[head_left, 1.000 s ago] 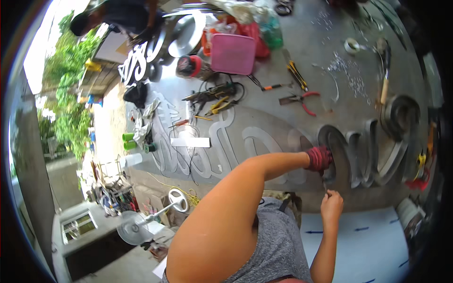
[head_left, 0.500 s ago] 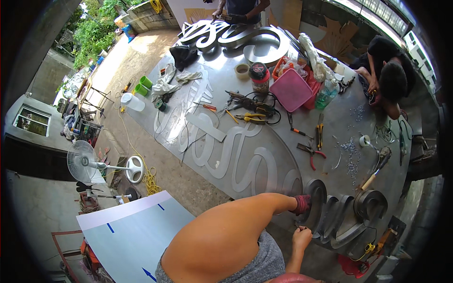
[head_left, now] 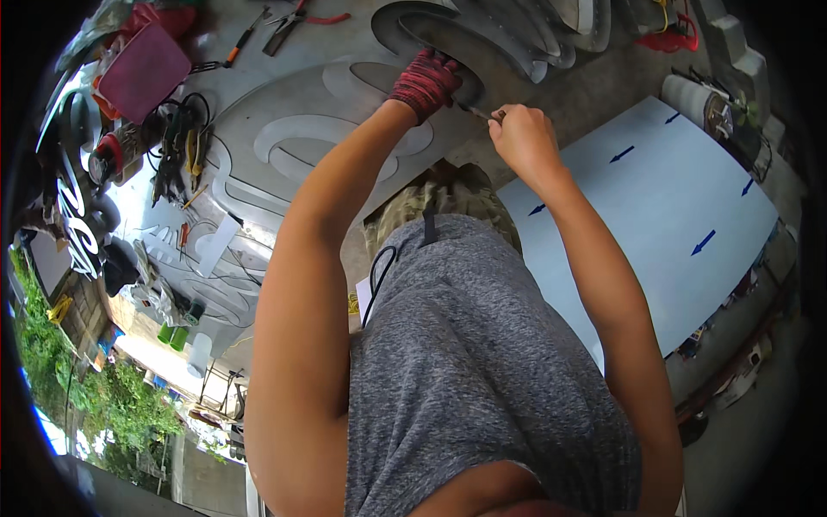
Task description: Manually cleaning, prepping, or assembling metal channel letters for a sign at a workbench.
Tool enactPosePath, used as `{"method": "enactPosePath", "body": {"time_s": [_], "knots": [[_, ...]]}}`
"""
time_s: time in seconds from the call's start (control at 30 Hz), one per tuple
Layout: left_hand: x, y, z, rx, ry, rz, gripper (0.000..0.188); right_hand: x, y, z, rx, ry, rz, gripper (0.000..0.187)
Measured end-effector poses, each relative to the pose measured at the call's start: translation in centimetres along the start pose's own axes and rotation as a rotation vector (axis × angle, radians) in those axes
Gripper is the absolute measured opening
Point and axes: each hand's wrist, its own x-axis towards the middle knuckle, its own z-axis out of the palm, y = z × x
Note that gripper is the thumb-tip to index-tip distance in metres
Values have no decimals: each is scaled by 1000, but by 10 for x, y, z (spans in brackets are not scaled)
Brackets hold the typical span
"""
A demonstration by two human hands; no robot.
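Note:
My left hand, in a red and dark striped glove, has its fingers bent over the edge of a curled grey metal letter lying on the metal-topped table. Bare and closed, my right hand is just right of the glove. A thin metal tool sticks out of its fist, its tip close to the gloved fingers and the letter's near rim. The tool's exact kind is too small to tell, and the grip on it is partly hidden by my fingers.
Pliers with red handles and an orange-handled screwdriver lie at the far left. A pink basket stands left of flat metal letter shapes. To the right is a pale blue board with dark arrows.
The view has tilted down and turned, so my shirt and both forearms now show fully. Both hands stay by the curled letter, and the thin tool in my right hand now shows more clearly.

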Motion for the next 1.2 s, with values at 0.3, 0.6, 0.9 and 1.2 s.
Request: {"method": "enactPosePath", "body": {"time_s": [0.3, 0.6, 0.9, 1.2], "knots": [[5, -7, 16, -27, -25, 107, 39, -6, -1, 0, -78, -107, 52, 21], [5, -10, 20, -68, 107, 162, 35, -2, 0, -5, -48, -154, -42, 12], [8, -9, 17, -70, 157, 170, 28, -2, 2, -5, 10, -123, -75, 12], [9, -10, 17, -65, 110, 130, 26, -1, 1, -2, 15, -126, -69, 13]]}}
